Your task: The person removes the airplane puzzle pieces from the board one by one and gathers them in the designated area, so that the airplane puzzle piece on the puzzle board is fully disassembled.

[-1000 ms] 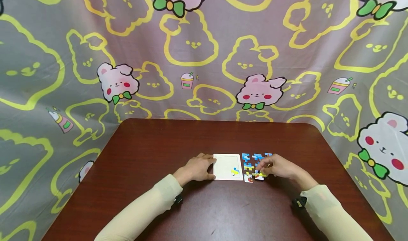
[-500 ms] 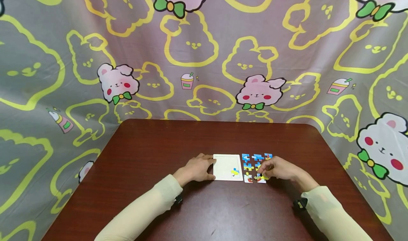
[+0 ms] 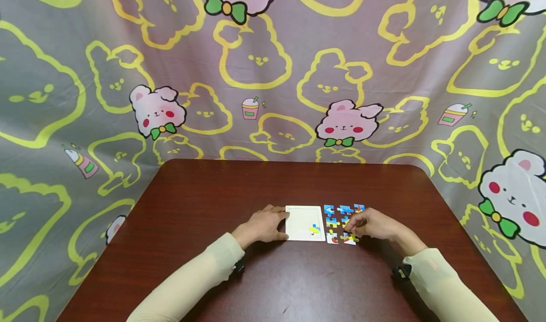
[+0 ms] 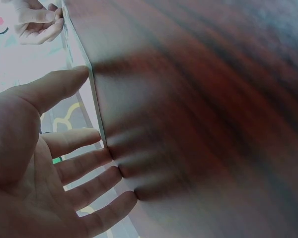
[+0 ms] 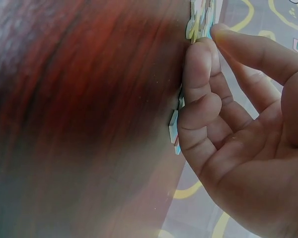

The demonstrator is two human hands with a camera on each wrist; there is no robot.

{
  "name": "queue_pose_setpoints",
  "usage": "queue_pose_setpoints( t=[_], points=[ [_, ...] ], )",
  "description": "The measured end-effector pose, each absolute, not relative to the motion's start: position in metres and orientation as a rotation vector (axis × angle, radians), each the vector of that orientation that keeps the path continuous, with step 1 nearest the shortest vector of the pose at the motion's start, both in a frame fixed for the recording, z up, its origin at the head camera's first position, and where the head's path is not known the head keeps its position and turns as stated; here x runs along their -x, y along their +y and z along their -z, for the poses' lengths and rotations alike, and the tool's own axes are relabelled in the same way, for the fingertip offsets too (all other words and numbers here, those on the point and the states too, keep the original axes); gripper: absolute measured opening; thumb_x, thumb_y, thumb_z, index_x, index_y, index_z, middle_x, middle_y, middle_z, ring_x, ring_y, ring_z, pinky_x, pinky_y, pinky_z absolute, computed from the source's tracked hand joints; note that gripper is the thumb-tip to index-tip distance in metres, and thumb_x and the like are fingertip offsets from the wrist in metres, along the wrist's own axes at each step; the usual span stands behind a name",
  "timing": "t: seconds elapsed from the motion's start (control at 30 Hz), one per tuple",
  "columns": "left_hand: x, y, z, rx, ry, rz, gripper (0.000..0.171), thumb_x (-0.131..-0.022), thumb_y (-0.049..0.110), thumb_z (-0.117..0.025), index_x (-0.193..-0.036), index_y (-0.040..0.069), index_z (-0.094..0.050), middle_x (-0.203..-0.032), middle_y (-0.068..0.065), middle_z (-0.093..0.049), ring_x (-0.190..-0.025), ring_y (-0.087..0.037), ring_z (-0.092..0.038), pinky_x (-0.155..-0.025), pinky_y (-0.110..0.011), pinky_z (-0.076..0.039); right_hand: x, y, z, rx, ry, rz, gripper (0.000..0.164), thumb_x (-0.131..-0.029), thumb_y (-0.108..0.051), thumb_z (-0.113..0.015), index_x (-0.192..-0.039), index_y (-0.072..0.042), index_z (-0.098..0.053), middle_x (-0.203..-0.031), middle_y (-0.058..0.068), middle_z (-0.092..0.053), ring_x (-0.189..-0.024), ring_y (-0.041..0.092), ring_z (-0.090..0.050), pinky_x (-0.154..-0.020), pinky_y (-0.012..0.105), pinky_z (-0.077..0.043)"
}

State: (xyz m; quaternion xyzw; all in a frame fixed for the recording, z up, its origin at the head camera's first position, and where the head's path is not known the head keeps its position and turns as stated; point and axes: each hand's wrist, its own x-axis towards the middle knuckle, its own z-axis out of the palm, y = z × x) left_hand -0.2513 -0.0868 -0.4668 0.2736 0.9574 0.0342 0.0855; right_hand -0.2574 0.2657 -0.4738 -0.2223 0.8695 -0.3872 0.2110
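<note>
My left hand (image 3: 263, 225) lies at the left edge of a shallow white puzzle tray (image 3: 298, 223). In the left wrist view its fingers (image 4: 82, 166) are spread and nearly straight, with the thumb tip at the tray's edge. One yellow and blue jigsaw piece (image 3: 314, 229) lies in the tray's lower right corner. To the right, my right hand (image 3: 371, 224) has its thumb and fingertips drawn together at a jigsaw piece (image 3: 350, 239) in the bottom row; it appears to pinch it. The right wrist view shows piece edges (image 5: 194, 29) at the fingertips, partly hidden.
Several loose jigsaw pieces (image 3: 331, 222) are laid out in rows right of the tray, some under the right hand. All of it rests on a dark red-brown table (image 3: 222, 184). A curtain (image 3: 273, 66) with rabbit prints hangs behind and at the sides.
The bottom-row piece under my right fingertips, tilted over a dark shadow a second ago, now lies flatter. The right hand has shifted only slightly; the left hand and tray have stayed put.
</note>
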Motion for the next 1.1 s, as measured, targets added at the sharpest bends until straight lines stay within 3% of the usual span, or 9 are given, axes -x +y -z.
queue_pose_setpoints(
  t=[0.3,0.53,0.87,1.1],
  points=[
    [0.252,-0.087,0.467,-0.817,2.854,-0.104,0.069,-0.086,0.051,-0.072,-0.145,0.02,-0.054,-0.153,-0.005,-0.049,-0.138,-0.025,-0.047,-0.103,-0.045,-0.05,0.259,0.256,0.47,0.55,2.446,1.076,0.012,-0.089,-0.009,-0.07,-0.1,-0.008,-0.076,-0.092,0.006,-0.071,-0.073,0.01,-0.055,-0.057,0.023,-0.043],
    [0.252,-0.087,0.468,-0.823,2.856,-0.106,0.069,-0.086,0.051,-0.072,-0.145,0.02,-0.054,-0.153,-0.004,-0.049,-0.138,-0.025,-0.047,-0.102,-0.045,-0.05,0.261,0.243,0.469,0.571,2.477,1.078,0.012,-0.089,-0.01,-0.071,-0.099,-0.008,-0.076,-0.098,0.007,-0.075,-0.084,0.015,-0.061,-0.069,0.026,-0.05],
    [0.252,-0.088,0.468,-0.821,2.851,-0.11,0.069,-0.086,0.051,-0.072,-0.145,0.02,-0.053,-0.153,-0.004,-0.049,-0.138,-0.025,-0.047,-0.103,-0.045,-0.05,0.261,0.225,0.468,0.569,2.46,1.13,0.016,-0.091,-0.012,-0.07,-0.104,-0.005,-0.075,-0.1,0.011,-0.076,-0.082,0.017,-0.065,-0.07,0.032,-0.054],
    [0.252,-0.088,0.47,-0.818,2.847,-0.126,0.069,-0.087,0.051,-0.072,-0.146,0.02,-0.053,-0.153,-0.004,-0.049,-0.138,-0.024,-0.046,-0.104,-0.046,-0.049,0.261,0.215,0.468,0.591,2.486,1.135,0.015,-0.091,-0.012,-0.07,-0.103,-0.005,-0.076,-0.098,0.01,-0.076,-0.082,0.011,-0.065,-0.07,0.027,-0.054]
  ],
)
